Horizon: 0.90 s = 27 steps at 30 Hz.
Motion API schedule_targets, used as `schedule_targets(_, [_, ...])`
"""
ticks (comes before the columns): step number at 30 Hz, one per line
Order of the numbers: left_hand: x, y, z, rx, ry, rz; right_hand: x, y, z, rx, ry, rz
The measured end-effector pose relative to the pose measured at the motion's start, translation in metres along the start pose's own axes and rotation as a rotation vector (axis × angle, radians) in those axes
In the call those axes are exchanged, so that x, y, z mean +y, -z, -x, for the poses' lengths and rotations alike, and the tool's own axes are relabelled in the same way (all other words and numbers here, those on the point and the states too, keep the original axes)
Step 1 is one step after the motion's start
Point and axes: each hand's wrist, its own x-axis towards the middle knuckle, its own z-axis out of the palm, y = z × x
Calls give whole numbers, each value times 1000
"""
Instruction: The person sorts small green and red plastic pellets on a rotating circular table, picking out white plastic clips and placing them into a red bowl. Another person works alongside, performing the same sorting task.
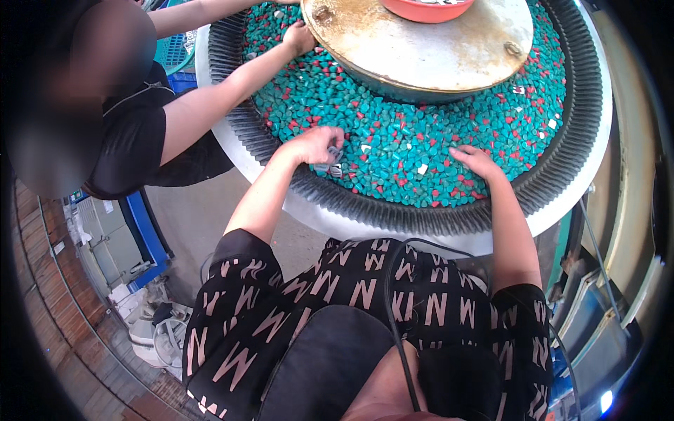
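Small teal and red cone-like pieces (414, 165) fill a large round tub with a ribbed black inner wall (393, 215). My left hand (317, 144) is over the near left part of the pieces, its fingers curled round some grey pieces (335, 168); more of these lie just below the fingertips. Farther right, my right hand (479, 163) rests on the pieces with its fingers stretched out to the left, and I see nothing held in it. A few white pieces (423, 169) lie scattered between my hands.
A worn round metal lid (414, 59) covers the tub's centre, with a red bowl (430, 10) on top. At the left a co-worker reaches in, one hand (300, 38) among the pieces beside the lid. The tub's pale outer rim (330, 223) curves in front of me.
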Motion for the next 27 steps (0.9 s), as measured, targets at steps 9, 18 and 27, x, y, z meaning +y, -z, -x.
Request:
schedule_targets(9, [8,-87,2,-75,73,-327,22,8,3,-159,-132,-391])
schedule_targets(18, [28,-33,11,-139,-93,468,26,8,32,-137,148,73])
schedule_targets(27, [57,14,9,-176,-176,580,37,-16,24,124,147,434])
